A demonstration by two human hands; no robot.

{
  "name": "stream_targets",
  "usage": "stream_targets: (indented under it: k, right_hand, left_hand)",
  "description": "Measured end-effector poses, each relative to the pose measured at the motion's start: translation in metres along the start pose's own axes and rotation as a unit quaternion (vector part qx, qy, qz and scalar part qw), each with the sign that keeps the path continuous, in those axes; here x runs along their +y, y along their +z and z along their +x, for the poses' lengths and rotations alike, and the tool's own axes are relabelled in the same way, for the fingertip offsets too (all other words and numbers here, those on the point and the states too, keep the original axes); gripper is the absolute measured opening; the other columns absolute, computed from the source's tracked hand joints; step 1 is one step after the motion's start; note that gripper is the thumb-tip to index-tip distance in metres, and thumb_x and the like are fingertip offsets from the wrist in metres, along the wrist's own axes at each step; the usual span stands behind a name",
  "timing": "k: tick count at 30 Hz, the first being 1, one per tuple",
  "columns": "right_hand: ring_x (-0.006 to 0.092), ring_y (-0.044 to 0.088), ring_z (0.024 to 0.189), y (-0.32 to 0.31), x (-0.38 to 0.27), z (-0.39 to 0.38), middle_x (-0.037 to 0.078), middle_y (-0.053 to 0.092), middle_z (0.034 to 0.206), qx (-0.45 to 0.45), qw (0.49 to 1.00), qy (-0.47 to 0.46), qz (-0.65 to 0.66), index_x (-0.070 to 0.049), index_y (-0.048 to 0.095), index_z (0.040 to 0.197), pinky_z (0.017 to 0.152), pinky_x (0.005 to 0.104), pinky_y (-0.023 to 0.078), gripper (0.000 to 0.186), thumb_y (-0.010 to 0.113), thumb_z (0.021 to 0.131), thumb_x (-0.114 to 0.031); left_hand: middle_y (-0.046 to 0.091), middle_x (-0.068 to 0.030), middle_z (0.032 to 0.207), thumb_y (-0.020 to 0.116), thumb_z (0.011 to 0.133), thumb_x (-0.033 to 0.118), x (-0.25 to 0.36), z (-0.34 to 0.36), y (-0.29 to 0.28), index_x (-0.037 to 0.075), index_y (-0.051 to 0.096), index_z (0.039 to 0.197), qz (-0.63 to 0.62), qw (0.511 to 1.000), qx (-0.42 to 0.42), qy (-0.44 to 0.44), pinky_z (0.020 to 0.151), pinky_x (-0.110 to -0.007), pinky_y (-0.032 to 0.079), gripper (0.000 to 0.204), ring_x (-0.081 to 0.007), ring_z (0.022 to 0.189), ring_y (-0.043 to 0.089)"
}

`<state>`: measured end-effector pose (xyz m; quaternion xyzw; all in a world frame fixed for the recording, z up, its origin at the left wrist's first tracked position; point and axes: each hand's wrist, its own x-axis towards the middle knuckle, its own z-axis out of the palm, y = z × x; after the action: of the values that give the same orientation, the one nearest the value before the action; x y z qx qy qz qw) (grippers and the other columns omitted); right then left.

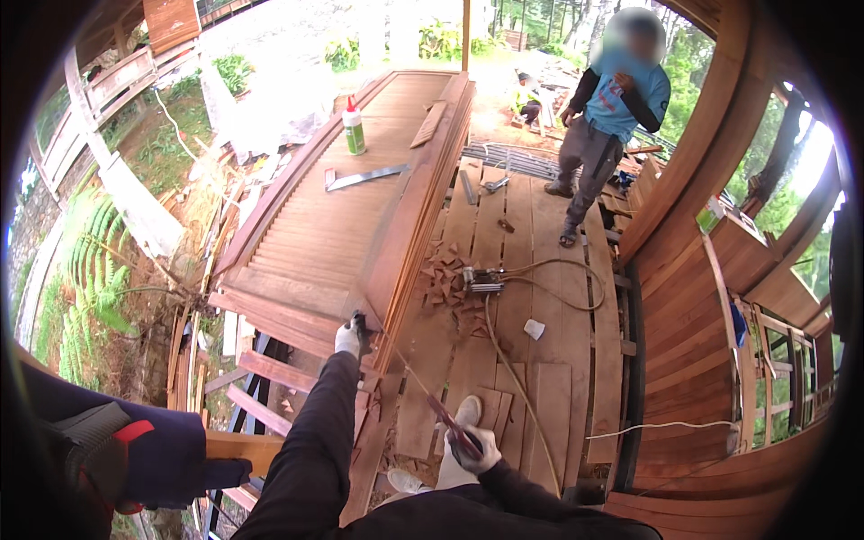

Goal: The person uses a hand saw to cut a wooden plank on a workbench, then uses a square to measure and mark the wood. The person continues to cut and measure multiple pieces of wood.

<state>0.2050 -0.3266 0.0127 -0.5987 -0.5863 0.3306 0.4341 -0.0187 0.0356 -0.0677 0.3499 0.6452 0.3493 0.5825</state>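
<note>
A louvered wooden panel (pixel 328 238) stretches far, left of centre. A long thin tool (pixel 441 410) slants near its right. The panel bears a metal square (pixel 369 176) and, farther, a green bottle (pixel 355 135). The right hand (pixel 484 449) grips the tool; whether the left hand (pixel 349 337), at the panel's near right corner, holds anything, I cannot tell.

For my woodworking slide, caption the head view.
Gloved left hand on a slatted wooden panel, right hand holding a long, thin tool.
</note>
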Motion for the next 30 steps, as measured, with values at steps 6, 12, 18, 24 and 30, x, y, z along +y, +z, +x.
stream_targets:
  k: [6,12,18,24,30]
  right_hand:
    - [0.0241,0.069,0.068,0.016,-0.044,0.075,0.013,0.065,0.074,0.011,1.0,0.002,0.028,-0.002,0.062,0.095,0.063,0.0343,0.052,0.017,0.071,0.083,-0.009]
    - [0.0249,0.072,0.076,-0.003,-0.041,-0.004,0.014,0.069,0.083,0.039,0.998,-0.044,0.017,0.001,0.067,0.104,0.067,0.0351,0.055,0.019,0.07,0.086,-0.006]
    - [0.0327,0.067,0.063,0.028,-0.034,0.076,0.015,0.063,0.066,0.046,0.999,-0.014,0.016,-0.003,0.063,0.086,0.058,0.0369,0.051,0.009,0.071,0.082,-0.005]
    - [0.0232,0.071,0.067,0.011,-0.054,0.052,0.015,0.068,0.072,0.035,0.999,-0.013,-0.015,-0.001,0.065,0.09,0.062,0.0341,0.053,0.008,0.069,0.083,-0.002]
    - [0.0288,0.072,0.067,0.005,-0.063,0.039,0.016,0.066,0.071,0.057,0.998,-0.028,-0.004,-0.004,0.066,0.089,0.062,0.0346,0.054,0.006,0.068,0.084,-0.002]
  left_hand:
    - [0.07,-0.0156,0.085,0.056,0.091,0.064,0.021,-0.019,-0.004,0.005,0.066,0.109,0.048,0.999,-0.007,0.017,0.051,-0.044,0.054,0.063,-0.0269,0.059,0.063]
    - [0.069,-0.0118,0.079,0.059,0.095,0.054,0.015,-0.025,-0.009,0.006,0.068,0.099,-0.032,0.999,0.002,0.015,0.048,-0.038,0.052,0.05,-0.0226,0.055,0.061]
    - [0.068,-0.012,0.074,0.056,0.096,0.054,0.02,-0.028,-0.001,0.005,0.069,0.092,-0.023,0.999,-0.006,0.025,0.049,-0.036,0.052,0.051,-0.0221,0.056,0.062]
    - [0.067,-0.0108,0.071,0.053,0.098,0.052,0.009,-0.024,-0.008,0.004,0.069,0.092,0.02,0.996,0.025,0.084,0.049,-0.037,0.052,0.052,-0.0231,0.054,0.064]
    - [0.067,-0.0116,0.072,0.052,0.098,0.053,0.017,-0.022,-0.004,0.004,0.069,0.094,-0.006,0.999,-0.003,0.05,0.05,-0.04,0.053,0.052,-0.0241,0.054,0.064]
